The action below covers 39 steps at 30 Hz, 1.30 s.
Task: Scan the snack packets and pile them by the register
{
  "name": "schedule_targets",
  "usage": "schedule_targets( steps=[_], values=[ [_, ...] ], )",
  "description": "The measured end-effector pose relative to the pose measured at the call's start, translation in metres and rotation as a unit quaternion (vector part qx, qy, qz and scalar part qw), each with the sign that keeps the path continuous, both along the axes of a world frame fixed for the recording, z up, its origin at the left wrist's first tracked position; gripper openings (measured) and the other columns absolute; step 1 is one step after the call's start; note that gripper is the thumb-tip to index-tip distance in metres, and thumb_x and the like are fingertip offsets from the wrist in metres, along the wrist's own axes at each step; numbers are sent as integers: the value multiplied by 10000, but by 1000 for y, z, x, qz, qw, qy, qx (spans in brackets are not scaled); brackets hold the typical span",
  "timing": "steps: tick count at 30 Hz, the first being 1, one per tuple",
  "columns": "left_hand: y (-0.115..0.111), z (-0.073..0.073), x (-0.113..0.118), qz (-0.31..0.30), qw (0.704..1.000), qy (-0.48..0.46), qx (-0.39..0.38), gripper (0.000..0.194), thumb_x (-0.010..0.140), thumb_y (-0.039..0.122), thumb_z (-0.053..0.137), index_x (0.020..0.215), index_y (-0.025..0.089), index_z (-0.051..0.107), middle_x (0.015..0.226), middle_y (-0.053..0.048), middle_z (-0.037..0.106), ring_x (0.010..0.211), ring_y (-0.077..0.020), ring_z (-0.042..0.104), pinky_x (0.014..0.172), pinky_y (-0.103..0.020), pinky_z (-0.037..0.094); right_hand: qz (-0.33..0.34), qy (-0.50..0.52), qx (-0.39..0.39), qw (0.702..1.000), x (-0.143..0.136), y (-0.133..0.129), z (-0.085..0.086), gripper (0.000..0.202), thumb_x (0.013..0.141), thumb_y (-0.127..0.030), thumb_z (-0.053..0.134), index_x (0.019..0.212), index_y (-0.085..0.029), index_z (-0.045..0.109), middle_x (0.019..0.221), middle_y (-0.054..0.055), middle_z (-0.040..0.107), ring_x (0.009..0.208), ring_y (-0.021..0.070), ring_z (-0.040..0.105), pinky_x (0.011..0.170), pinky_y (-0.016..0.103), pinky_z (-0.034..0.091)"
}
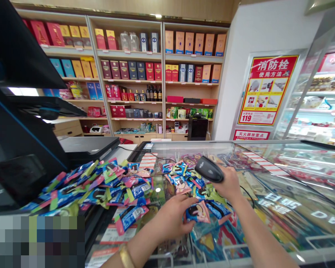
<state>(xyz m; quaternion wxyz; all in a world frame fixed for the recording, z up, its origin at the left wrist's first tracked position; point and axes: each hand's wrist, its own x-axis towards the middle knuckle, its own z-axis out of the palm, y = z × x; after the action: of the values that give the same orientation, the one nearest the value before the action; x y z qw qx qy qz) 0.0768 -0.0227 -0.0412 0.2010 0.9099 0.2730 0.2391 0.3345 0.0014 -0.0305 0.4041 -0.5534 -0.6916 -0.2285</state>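
Observation:
My right hand (229, 183) is wrapped round a black handheld scanner (209, 169), its head pointing up and left over small packets. My left hand (178, 216), with a gold bracelet on its wrist, reaches in from the lower left. Its thumb and fingers are apart at the left edge of a pink and blue packet (197, 212); whether they grip it is hard to tell. More blue, pink and green packets (181, 184) lie just beyond, on the glass top (162, 208). A large heap of similar packets (108, 182) spreads to the left.
A black monitor and stand (13, 149) rise at the left, beside a flat dark machine (86, 145). Under the glass lie packaged goods. Shelves of boxes and bottles (132, 80) line the back wall. A red poster (268, 89) and a glass-fronted case (324, 96) are at the right.

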Motion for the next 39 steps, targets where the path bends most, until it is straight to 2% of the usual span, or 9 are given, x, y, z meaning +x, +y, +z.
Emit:
schedule_targets(
  steps=[2,4,6,10,12,15,20,29,39],
  values=[
    [4,6,-3,23,994,-81,-63,566,684,196,677,1244,201,598,1270,-128,623,1150,-275,588,1005,-425,457,-5,3,12,1000,0,-1,1,283,671,-309,568,922,-214,658,836,51,727,748,233,642,714,331,407],
    [10,11,-7,58,967,-192,-159,501,722,245,671,1216,185,610,1164,-115,680,1053,-255,641,937,-409,502,-8,10,23,1000,1,-2,3,203,680,-308,565,843,-218,646,802,53,717,726,227,634,702,327,405],
    [18,17,-11,94,899,-325,-277,451,774,334,653,1194,176,608,1031,-96,720,917,-228,687,834,-384,547,-8,16,37,999,0,-4,5,143,692,-314,572,787,-222,628,778,53,706,710,222,622,693,323,405],
    [29,29,-20,136,712,-512,-461,294,864,379,570,1016,138,644,751,-64,726,744,-189,712,690,-304,570,25,13,66,997,-3,-8,9,161,688,-316,582,810,-219,622,770,50,690,711,217,599,689,322,407],
    [31,34,-24,146,661,-541,-499,272,909,336,505,879,112,657,708,-80,718,747,-185,715,666,-272,569,53,4,69,996,-8,-10,11,197,686,-306,574,852,-216,628,780,45,685,718,213,591,712,329,404],
    [30,40,-27,150,624,-563,-521,332,942,306,446,804,93,660,771,-111,733,772,-189,718,658,-264,574,95,-19,51,994,-20,-16,15,140,702,-289,564,810,-218,617,744,28,667,673,189,567,722,330,378],
    [28,45,-27,147,601,-584,-525,359,965,322,395,890,97,665,812,-97,736,718,-188,713,568,-260,563,155,-34,0,987,-41,-27,23,138,705,-260,552,821,-211,609,771,24,666,693,178,569,742,335,322],
    [29,36,-25,156,650,-550,-501,326,928,372,486,936,92,654,846,-118,725,679,-173,694,537,-233,539,178,-13,-86,980,-54,-30,22,76,644,-187,539,716,-206,551,665,-11,579,639,152,482,712,314,254],
    [26,39,-24,167,657,-537,-502,326,952,337,423,934,100,645,832,-106,721,660,-159,689,528,-218,516,173,-15,-90,981,-54,-30,23,93,648,-196,545,738,-202,570,674,-10,584,640,147,479,718,309,255]
  ],
)
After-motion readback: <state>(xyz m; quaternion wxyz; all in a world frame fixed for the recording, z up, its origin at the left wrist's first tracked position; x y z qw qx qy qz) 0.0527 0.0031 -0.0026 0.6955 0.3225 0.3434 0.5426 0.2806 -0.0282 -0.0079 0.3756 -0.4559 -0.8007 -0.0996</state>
